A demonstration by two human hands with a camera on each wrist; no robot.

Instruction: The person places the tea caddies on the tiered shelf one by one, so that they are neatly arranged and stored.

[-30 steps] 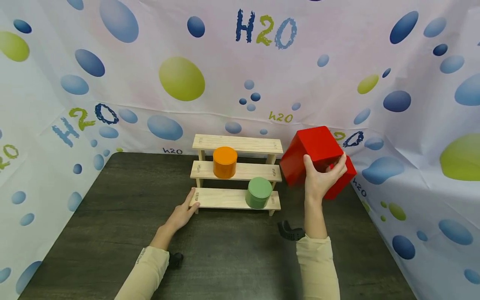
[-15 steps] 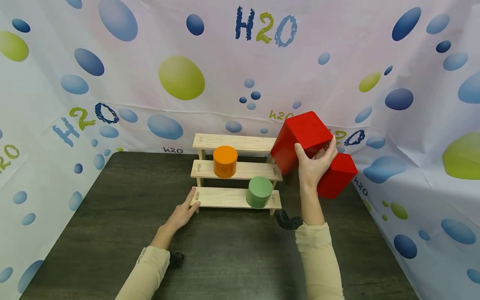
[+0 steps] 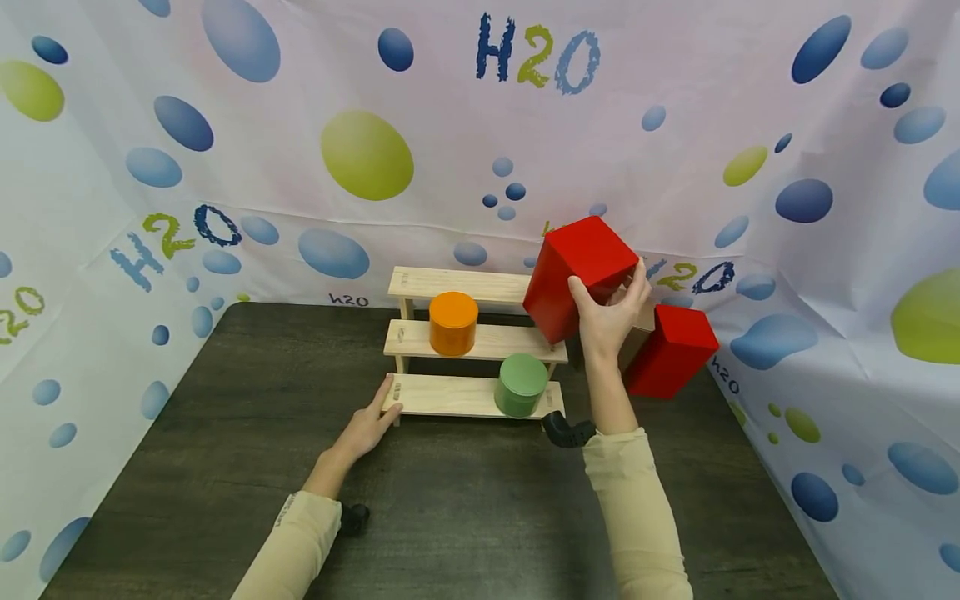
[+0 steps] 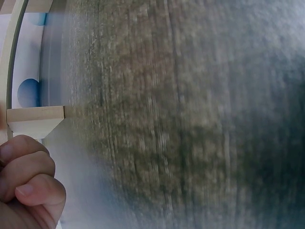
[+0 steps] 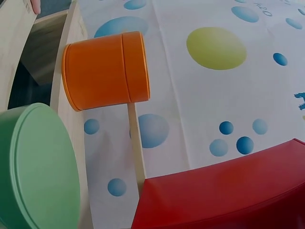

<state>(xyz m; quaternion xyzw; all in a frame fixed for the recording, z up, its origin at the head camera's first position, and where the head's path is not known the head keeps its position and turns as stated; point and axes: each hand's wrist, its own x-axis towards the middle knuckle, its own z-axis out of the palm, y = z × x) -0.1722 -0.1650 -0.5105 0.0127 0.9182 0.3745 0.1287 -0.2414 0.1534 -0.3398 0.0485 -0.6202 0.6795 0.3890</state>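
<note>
A three-tier wooden step rack [image 3: 450, 396] stands against the backdrop. My left hand [image 3: 363, 429] grips the left end of its lowest board; in the left wrist view the fingers [image 4: 35, 167] curl beside a rack leg [image 4: 35, 113]. My right hand [image 3: 609, 321] holds a red box [image 3: 551, 283], tilted, between thumb and fingers. That box overlaps the right ends of the upper two boards in the head view. An orange lidded canister [image 3: 453, 323] sits on the middle board, left of centre. Toward the right end of the lowest board is a green lidded canister [image 3: 521, 385].
A second red box [image 3: 671, 354] stands on the dark table [image 3: 465, 517] at the right, with a brown box [image 3: 637, 333] beside it, partly hidden by my right hand. A white printed cloth [image 3: 450, 167] walls the table at the back and sides.
The right hand has carried the red box up and left toward the rack, uncovering more of the second red box and the brown one. My left hand has stayed on the rack.
</note>
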